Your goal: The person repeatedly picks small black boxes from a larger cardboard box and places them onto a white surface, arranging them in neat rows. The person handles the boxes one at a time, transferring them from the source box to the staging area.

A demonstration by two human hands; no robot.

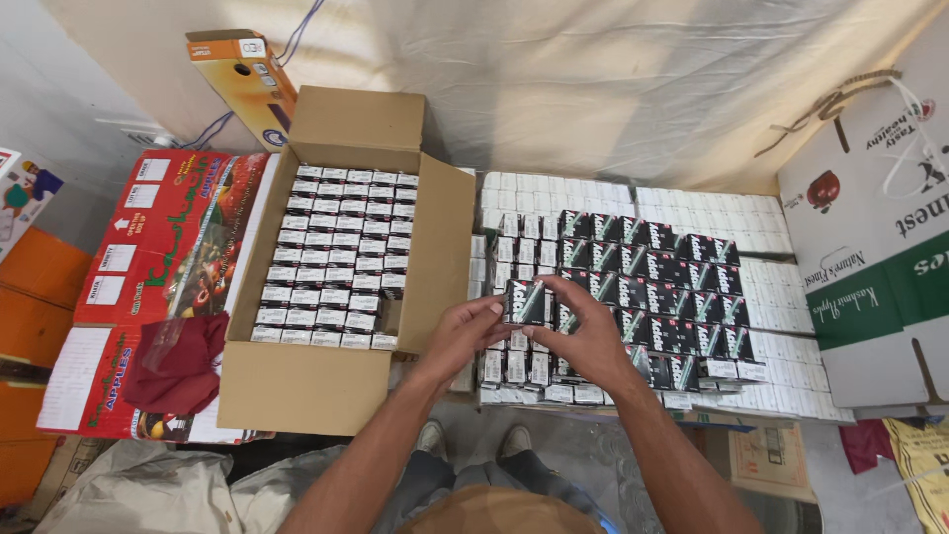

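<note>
Both hands gripped one small dark box (525, 302): my left hand (467, 334) pinched its left edge, my right hand (591, 336) its right, just above rows of matching boxes (660, 287). Beyond-left stood an open carton (341, 257), packed full.

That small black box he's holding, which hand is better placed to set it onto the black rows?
Probably the right hand: it grips the small black box directly above the black rows; the left hand sits nearer the open carton.
</note>
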